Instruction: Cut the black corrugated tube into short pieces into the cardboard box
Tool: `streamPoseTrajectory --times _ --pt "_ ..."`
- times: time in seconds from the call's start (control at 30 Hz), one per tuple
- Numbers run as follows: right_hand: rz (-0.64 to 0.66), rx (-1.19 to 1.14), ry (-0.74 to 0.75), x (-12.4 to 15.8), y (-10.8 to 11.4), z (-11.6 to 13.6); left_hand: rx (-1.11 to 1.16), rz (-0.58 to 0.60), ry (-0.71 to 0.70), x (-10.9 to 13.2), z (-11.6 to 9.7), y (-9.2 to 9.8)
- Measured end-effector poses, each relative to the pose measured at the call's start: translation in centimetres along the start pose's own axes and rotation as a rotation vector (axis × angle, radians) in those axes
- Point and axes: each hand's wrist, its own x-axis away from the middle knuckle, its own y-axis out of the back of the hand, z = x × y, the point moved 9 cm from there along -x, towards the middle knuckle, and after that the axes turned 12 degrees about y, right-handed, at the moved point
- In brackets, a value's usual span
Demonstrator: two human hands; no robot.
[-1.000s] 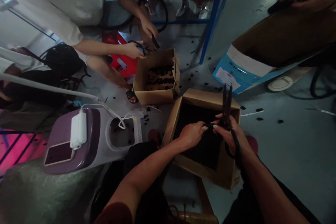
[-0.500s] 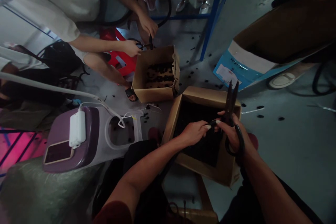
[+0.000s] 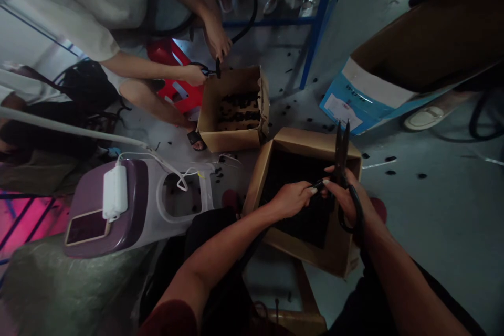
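Right hand clenched on black-handled scissors, blades up, above cardboard box of black bits. Left hand pinches 1 small black piece by the blades. Keep left fingers clear of the cut.

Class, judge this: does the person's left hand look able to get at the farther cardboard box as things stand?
Probably yes: the left hand, over the near cardboard box, has only that box's rim and floor before the farther cardboard box.
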Motion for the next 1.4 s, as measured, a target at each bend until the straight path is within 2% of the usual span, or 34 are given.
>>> streamPoseTrajectory --times 1.4 --pt "0.012 0.037 0.004 0.20 -0.08 0.06 0.000 0.017 -0.005 0.59 -0.29 0.08"
